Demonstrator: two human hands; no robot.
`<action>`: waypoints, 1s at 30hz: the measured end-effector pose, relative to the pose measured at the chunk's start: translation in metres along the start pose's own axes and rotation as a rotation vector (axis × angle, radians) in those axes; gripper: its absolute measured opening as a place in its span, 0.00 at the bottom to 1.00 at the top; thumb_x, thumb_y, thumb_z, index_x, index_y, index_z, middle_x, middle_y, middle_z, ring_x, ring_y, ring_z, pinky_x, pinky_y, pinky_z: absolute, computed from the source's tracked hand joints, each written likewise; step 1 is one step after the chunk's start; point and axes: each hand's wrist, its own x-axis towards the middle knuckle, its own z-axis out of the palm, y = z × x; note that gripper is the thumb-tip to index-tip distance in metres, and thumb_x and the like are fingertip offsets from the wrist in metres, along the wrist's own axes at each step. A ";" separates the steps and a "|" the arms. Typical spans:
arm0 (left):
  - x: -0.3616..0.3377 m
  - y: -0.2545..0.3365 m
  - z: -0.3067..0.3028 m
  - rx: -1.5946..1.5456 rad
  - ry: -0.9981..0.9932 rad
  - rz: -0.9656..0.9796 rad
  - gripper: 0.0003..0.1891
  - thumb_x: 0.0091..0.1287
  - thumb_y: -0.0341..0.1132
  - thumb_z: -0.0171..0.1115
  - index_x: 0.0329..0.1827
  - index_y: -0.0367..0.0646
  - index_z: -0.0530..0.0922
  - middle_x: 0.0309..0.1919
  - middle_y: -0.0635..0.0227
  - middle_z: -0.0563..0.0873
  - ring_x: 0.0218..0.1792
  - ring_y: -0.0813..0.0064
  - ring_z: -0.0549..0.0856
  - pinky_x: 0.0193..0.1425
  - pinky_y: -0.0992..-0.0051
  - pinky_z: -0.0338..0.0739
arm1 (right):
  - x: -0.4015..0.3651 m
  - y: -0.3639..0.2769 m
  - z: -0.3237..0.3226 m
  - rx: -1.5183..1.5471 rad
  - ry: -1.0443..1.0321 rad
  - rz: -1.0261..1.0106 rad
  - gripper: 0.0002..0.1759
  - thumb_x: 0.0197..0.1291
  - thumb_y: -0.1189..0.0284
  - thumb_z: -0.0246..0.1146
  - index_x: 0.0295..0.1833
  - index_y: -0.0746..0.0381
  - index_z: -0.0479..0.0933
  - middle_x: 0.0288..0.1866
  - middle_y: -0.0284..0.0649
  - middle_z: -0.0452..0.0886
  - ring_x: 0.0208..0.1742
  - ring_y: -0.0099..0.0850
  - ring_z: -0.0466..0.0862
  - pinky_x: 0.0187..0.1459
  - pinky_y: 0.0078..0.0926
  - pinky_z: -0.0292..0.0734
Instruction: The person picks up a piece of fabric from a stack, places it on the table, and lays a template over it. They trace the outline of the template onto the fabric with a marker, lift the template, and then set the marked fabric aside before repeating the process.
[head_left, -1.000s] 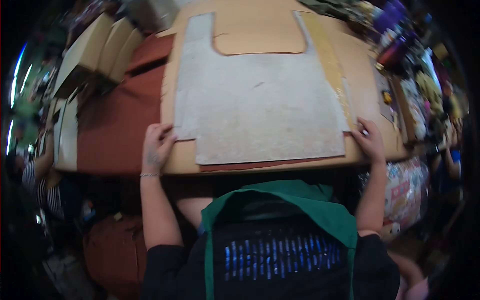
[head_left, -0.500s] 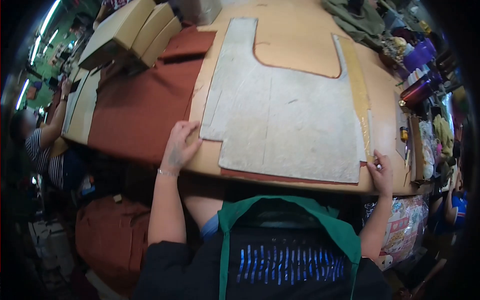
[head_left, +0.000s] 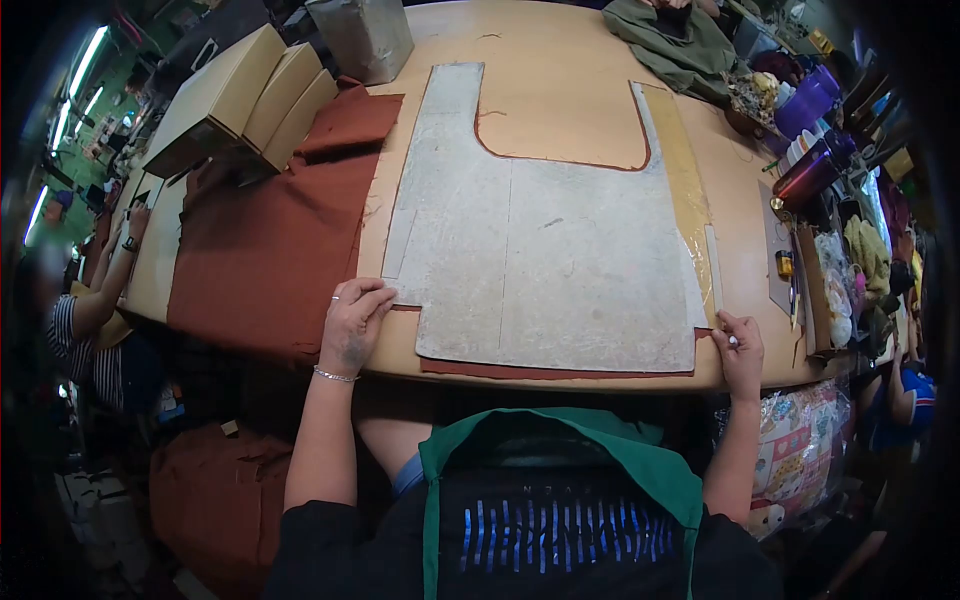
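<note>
A large grey-white flat pattern piece (head_left: pixel 560 250) with a U-shaped cutout lies on the tan table (head_left: pixel 560 40). Rust-red fabric (head_left: pixel 560 373) shows along its lower edge and round the cutout. My left hand (head_left: pixel 354 318) has its fingers together at the pattern's lower left corner; what lies between them is too small to make out. At the lower right corner is my right hand (head_left: pixel 738 352), its fingers curled around a small whitish thing, perhaps a pen or chalk. A yellow strip (head_left: pixel 682 180) runs down the pattern's right side.
Rust-red cloth (head_left: pixel 270 240) and cardboard boxes (head_left: pixel 215 100) lie at left, a grey metal container (head_left: pixel 362 40) behind. Green cloth (head_left: pixel 668 45), a purple cup (head_left: pixel 808 100), a tumbler (head_left: pixel 812 170) and a box of odds and ends (head_left: pixel 822 290) stand right. A co-worker in stripes (head_left: pixel 85 320) sits far left.
My left hand has closed its fingers at the pattern's corner, where they were spread beside it before. The camera view has shifted, and more of the table's far side shows.
</note>
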 end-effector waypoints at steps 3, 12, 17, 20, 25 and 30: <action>0.001 0.003 -0.002 -0.019 -0.019 0.012 0.08 0.52 0.25 0.60 0.35 0.39 0.79 0.35 0.63 0.78 0.39 0.64 0.76 0.44 0.71 0.72 | -0.002 -0.002 -0.002 -0.014 0.011 -0.045 0.16 0.45 0.82 0.64 0.44 0.64 0.77 0.28 0.37 0.70 0.29 0.28 0.71 0.33 0.22 0.68; 0.016 -0.006 -0.009 0.084 -0.111 0.247 0.08 0.51 0.25 0.62 0.34 0.39 0.79 0.32 0.64 0.79 0.35 0.65 0.78 0.38 0.71 0.73 | 0.001 -0.003 0.000 -0.225 0.049 -0.282 0.15 0.42 0.86 0.59 0.39 0.64 0.77 0.29 0.42 0.74 0.30 0.35 0.77 0.31 0.28 0.73; 0.019 -0.010 -0.002 0.083 -0.068 0.270 0.07 0.51 0.25 0.61 0.34 0.39 0.79 0.31 0.63 0.78 0.34 0.65 0.77 0.37 0.71 0.74 | 0.005 0.002 0.007 -0.256 0.109 -0.308 0.16 0.41 0.86 0.58 0.40 0.63 0.78 0.29 0.42 0.74 0.30 0.36 0.77 0.32 0.28 0.73; 0.019 -0.011 0.001 0.083 -0.050 0.252 0.06 0.53 0.25 0.59 0.34 0.39 0.79 0.31 0.63 0.78 0.34 0.64 0.77 0.37 0.71 0.74 | 0.007 0.001 0.010 -0.203 0.112 -0.277 0.14 0.43 0.86 0.58 0.39 0.64 0.77 0.30 0.43 0.74 0.31 0.37 0.77 0.32 0.28 0.73; 0.021 -0.019 -0.005 -0.180 -0.037 0.025 0.07 0.56 0.28 0.58 0.37 0.39 0.78 0.32 0.61 0.78 0.36 0.62 0.77 0.42 0.70 0.72 | 0.005 0.015 0.006 0.093 0.141 0.055 0.11 0.52 0.81 0.57 0.44 0.62 0.73 0.30 0.33 0.72 0.28 0.22 0.71 0.29 0.18 0.68; 0.047 -0.046 -0.002 0.053 -0.118 -0.140 0.22 0.55 0.46 0.59 0.50 0.47 0.74 0.50 0.63 0.72 0.56 0.62 0.68 0.58 0.64 0.63 | 0.024 -0.014 -0.006 0.731 -0.210 0.236 0.10 0.58 0.71 0.55 0.44 0.64 0.71 0.31 0.28 0.70 0.27 0.14 0.66 0.28 0.13 0.64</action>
